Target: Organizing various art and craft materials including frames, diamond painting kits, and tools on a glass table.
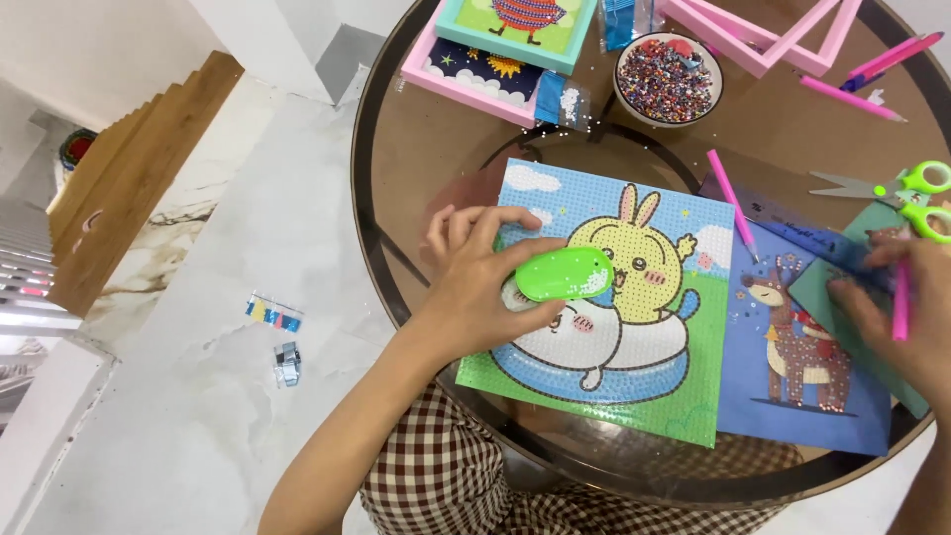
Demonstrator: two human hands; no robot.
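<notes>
The left hand (pixel 485 282) pinches a green bead tray (pixel 565 273) flat over the rabbit canvas (pixel 604 297), keeping beads close, while the right hand (pixel 906 307), right of it, grips a pink pen (pixel 900 302) upright.

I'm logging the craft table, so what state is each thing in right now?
Left hand: holding the green tray over the rabbit canvas.
Right hand: gripping a pink pen.
Bead bowl: full.
Scissors: closed, lying flat.
Deer canvas: partly beaded.
</notes>
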